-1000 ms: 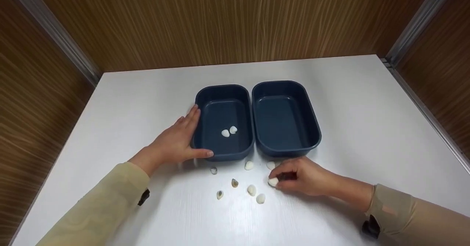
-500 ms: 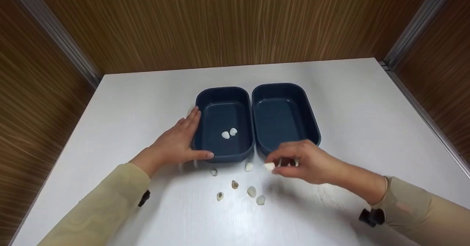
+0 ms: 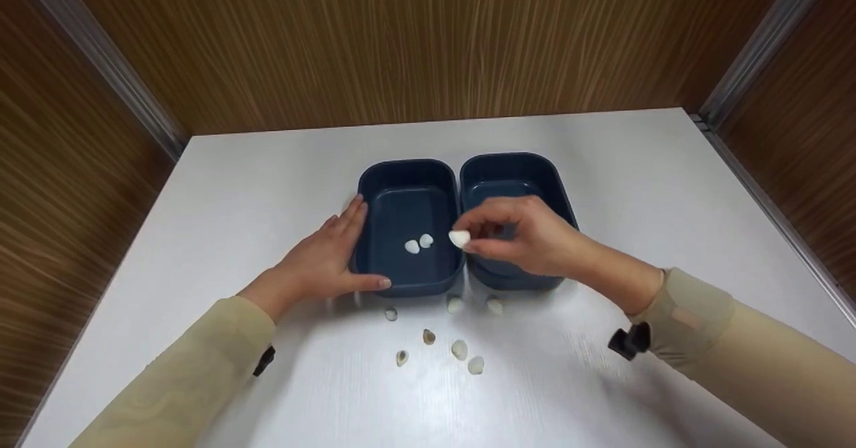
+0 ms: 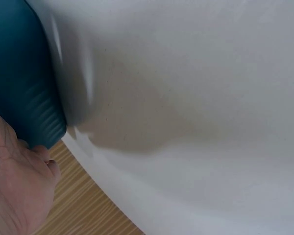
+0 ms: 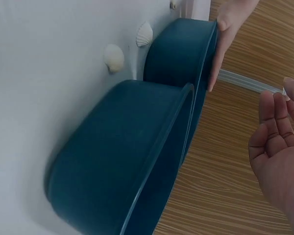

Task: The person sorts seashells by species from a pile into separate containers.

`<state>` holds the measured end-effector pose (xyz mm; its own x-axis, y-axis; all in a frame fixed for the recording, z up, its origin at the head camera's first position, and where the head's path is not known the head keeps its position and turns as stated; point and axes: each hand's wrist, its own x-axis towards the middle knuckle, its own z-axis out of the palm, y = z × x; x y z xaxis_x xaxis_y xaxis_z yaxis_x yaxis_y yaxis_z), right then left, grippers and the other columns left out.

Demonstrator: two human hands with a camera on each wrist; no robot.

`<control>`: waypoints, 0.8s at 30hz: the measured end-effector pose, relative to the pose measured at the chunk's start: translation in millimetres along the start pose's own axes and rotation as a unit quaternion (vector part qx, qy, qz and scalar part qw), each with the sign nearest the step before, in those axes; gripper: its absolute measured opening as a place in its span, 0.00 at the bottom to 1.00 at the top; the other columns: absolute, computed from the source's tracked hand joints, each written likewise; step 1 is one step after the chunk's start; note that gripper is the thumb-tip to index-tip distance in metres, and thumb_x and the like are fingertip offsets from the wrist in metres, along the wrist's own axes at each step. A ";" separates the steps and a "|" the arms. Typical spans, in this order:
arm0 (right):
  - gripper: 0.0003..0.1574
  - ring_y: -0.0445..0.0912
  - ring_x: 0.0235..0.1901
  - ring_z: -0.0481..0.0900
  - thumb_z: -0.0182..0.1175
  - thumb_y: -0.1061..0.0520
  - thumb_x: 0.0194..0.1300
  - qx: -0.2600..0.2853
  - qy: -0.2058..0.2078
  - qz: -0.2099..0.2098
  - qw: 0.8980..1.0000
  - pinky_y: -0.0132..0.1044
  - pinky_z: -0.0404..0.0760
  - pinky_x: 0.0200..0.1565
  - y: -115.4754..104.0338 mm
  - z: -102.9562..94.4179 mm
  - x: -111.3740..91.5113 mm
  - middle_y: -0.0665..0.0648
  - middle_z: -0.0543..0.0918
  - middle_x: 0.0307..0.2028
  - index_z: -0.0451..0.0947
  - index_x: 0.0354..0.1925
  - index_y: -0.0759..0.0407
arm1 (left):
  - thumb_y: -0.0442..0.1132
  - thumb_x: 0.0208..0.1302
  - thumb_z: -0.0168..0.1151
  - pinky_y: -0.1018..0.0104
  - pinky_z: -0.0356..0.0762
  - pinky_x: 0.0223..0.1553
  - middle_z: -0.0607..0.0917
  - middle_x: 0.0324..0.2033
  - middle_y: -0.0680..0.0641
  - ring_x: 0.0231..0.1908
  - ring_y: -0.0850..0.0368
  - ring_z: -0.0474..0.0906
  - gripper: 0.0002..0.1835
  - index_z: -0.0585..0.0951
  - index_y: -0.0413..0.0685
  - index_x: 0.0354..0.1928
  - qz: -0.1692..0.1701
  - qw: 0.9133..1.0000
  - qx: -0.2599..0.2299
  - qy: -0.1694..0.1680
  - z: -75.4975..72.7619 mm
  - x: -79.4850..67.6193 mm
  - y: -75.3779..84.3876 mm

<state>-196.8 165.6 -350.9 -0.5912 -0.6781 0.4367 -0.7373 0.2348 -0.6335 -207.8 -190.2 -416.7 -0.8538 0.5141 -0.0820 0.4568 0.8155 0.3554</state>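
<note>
Between thumb and fingertips my right hand (image 3: 528,234) pinches a white seashell (image 3: 459,239), held up over the touching rims of two dark blue bins. The left bin (image 3: 409,287) has two small white shells (image 3: 418,243) on its floor. My left hand (image 3: 314,261) rests against that bin's left side, fingers straight along the wall and thumb on the front rim. Below my right hand sits the right bin (image 3: 508,281), partly covered by it; no shell shows in its visible part. In the right wrist view the pinched shell is mostly hidden by the fingers (image 5: 274,117).
Several shells lie on the white table (image 3: 301,381) in front of the bins: pale ones such as a ribbed shell (image 5: 144,34), and brownish ones such as a small shell (image 3: 429,336). Wood-grain panels (image 3: 428,47) stand behind and at both sides.
My right hand has lifted the white shell off the table and carried it up and leftward to the bins' shared edge. The left hand has stayed on the left bin.
</note>
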 end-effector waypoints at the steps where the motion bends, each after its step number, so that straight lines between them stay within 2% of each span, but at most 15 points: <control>1: 0.15 0.43 0.36 0.82 0.74 0.65 0.66 0.003 0.000 0.006 1.000 0.31 0.82 0.39 1.7 0.7 3.8 0.51 0.88 0.37 0.89 0.51 0.59 | 0.81 0.58 0.62 0.48 0.43 0.82 0.34 0.85 0.44 0.83 0.47 0.40 0.73 0.38 0.41 0.85 0.002 1.000 0.000 0.001 0.1 0.1 0.0; 8: 0.14 0.45 0.38 0.81 0.74 0.63 0.67 0.008 0.007 0.063 0.998 0.35 0.81 0.42 16.8 8.6 27.4 0.51 0.88 0.38 0.90 0.51 0.58 | 0.83 0.57 0.60 0.48 0.43 0.82 0.34 0.85 0.44 0.83 0.47 0.41 0.74 0.37 0.41 0.85 0.000 1.000 0.000 0.000 1.3 2.2 0.1; 14: 0.14 0.45 0.38 0.81 0.73 0.61 0.70 0.003 -0.003 0.108 0.994 0.35 0.80 0.42 33.3 18.7 40.4 0.51 0.88 0.39 0.90 0.52 0.58 | 0.85 0.56 0.59 0.48 0.44 0.82 0.34 0.85 0.46 0.83 0.47 0.41 0.74 0.37 0.43 0.86 -0.005 1.000 0.005 -0.003 3.3 5.2 1.3; 24: 0.13 0.44 0.38 0.83 0.71 0.61 0.70 0.005 -0.006 0.120 0.993 0.34 0.83 0.43 52.8 38.1 56.5 0.54 0.89 0.39 0.89 0.52 0.61 | 0.86 0.56 0.57 0.49 0.43 0.82 0.32 0.85 0.47 0.83 0.48 0.40 0.75 0.35 0.45 0.86 -0.008 1.000 0.009 -0.009 2.9 5.1 4.1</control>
<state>-256.7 113.2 -384.0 -0.7461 -0.6110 0.2647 -0.5715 0.3836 -0.7254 -209.5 -183.5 -418.4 -0.8569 0.5048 -0.1045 0.4468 0.8283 0.3380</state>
